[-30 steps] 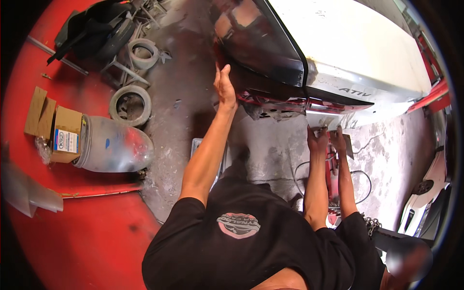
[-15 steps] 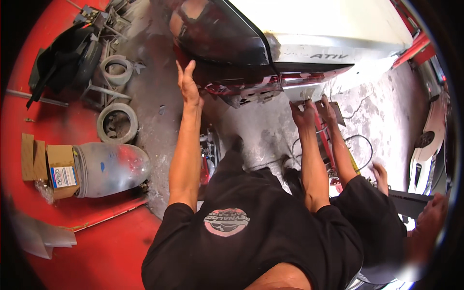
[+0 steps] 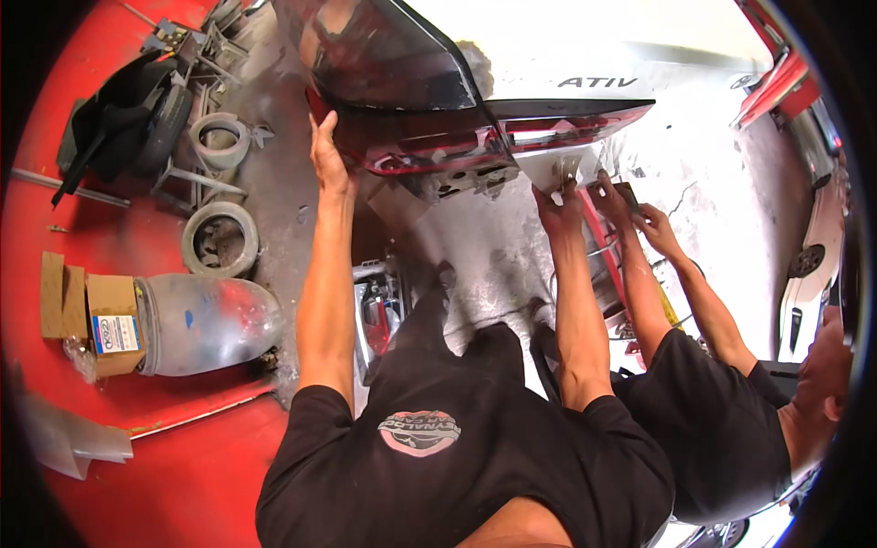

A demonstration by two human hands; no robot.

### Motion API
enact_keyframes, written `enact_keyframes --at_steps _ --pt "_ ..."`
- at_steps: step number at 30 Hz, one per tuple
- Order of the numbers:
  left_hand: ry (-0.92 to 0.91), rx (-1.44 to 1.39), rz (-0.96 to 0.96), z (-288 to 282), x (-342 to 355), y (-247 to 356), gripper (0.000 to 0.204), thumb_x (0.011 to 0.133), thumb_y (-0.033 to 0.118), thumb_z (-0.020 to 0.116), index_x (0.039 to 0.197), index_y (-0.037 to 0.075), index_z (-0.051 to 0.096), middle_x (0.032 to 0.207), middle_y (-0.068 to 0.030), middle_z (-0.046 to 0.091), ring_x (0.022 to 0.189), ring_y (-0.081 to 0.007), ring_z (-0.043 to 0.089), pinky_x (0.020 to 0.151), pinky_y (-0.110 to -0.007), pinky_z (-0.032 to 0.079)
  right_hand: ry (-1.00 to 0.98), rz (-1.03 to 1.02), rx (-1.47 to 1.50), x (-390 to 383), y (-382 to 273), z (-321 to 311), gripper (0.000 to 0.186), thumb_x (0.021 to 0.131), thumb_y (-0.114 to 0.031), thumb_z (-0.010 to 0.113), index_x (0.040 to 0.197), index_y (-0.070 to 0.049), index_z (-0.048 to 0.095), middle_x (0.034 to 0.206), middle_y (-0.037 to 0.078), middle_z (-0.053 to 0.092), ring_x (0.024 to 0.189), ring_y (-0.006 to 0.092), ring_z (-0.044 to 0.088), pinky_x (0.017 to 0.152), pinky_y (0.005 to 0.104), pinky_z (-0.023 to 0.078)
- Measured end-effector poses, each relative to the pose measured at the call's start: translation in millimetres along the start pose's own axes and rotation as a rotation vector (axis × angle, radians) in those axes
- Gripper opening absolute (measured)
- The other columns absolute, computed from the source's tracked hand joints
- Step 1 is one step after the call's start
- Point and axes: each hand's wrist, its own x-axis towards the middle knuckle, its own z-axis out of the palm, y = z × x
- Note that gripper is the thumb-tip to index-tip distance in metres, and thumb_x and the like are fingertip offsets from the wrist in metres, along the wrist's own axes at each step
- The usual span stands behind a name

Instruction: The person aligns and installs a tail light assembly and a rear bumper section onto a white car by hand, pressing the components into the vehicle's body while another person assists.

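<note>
My left hand [image 3: 331, 163] is raised, fingers stretched up, its palm side against the left edge of the car's red-and-black tail light [image 3: 429, 151]. My right hand [image 3: 559, 212] reaches up under the inner part of the light, with bent fingertips at the lower edge of a pale panel [image 3: 545, 171]. Exactly what those fingers grip is hard to make out. Above the light sit a glossy dark body panel [image 3: 393, 64] and the white trunk lid [image 3: 585, 55]. Close beside my right hand, a co-worker's two hands [image 3: 660, 230] hold a small dark flat piece [image 3: 628, 195].
The co-worker [image 3: 703, 411] stands close at my right. At left are tyres [image 3: 219, 239], metal stands [image 3: 196, 173], a clear plastic drum [image 3: 215, 320] and a cardboard box [image 3: 114, 306]. Below my left arm lies a tool case [image 3: 375, 310]. A red jack-like frame [image 3: 607, 247] stands near the car.
Both my hands have shifted slightly left in the picture, as have the car and tail light. The co-worker's other hand has come up to the dark piece, and the co-worker has leaned into view.
</note>
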Motion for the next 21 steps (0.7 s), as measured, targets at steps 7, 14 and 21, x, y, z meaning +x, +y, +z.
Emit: enact_keyframes --at_steps 7,14,21 --pt "0.066 0.116 -0.018 -17 -9 25 0.088 0.095 0.03 0.065 0.164 0.004 0.017 0.16 -0.018 0.036 0.143 -0.028 0.043 0.117 -0.041 0.038 0.027 0.03 -0.116 -4 17 6 0.042 0.112 -0.033 0.042 0.144 -0.007 0.046 0.14 0.016 0.047 0.132 0.0324 0.046 0.116 0.0588 0.038" --pt "0.208 0.101 -0.078 4 -35 -14 0.086 0.098 0.053 0.062 0.16 0.005 0.027 0.156 -0.0154 0.041 0.14 -0.0277 0.045 0.109 -0.043 0.044 -0.207 -0.326 -0.904 43 -18 -74 0.044 0.101 -0.022 0.064 0.136 0.002 0.052 0.122 0.01 0.059 0.117 0.0224 0.057 0.105 0.0451 0.047" --pt "0.266 -0.441 -0.189 24 -82 -68 0.062 0.097 0.065 0.057 0.138 0.019 0.054 0.13 -0.0019 0.063 0.116 -0.0246 0.062 0.095 -0.05 0.052 -0.13 -0.209 -0.748 16 1 -12 0.048 0.089 -0.011 0.075 0.13 0.006 0.057 0.115 0.009 0.066 0.107 0.013 0.059 0.094 0.0301 0.051"
